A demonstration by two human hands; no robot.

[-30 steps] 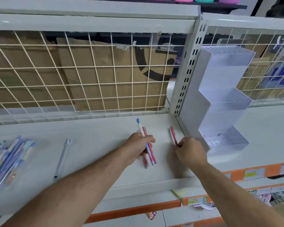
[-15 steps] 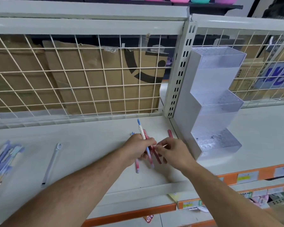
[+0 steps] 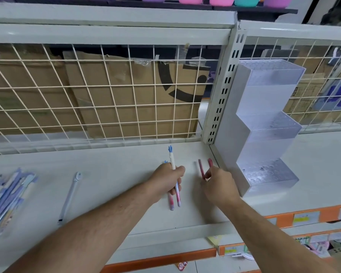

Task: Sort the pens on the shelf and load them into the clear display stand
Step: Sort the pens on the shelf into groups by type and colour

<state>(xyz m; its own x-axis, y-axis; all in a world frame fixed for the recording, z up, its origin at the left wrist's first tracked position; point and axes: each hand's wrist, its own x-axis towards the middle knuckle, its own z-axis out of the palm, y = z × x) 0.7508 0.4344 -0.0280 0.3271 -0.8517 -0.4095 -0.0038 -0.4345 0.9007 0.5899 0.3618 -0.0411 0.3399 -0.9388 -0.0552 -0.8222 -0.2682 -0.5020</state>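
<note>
My left hand grips two pens with blue tops just above the white shelf; their pink ends stick out below the fist. To its right, my right hand pinches a dark red pen by its lower end, and a second red pen lies right beside it, near the fingers. The clear stepped display stand rises at the right with three tiers, and I see no pens in it.
A single white pen lies on the shelf to the left. At the far left edge sits a pile of blue and purple pens. A wire grid backs the shelf, with cardboard behind it. Orange price strips line the front edge.
My right hand took a red pen from the bundle in my left hand and moved it right, beside the red pen lying near the stand. My left hand now holds one pen fewer.
</note>
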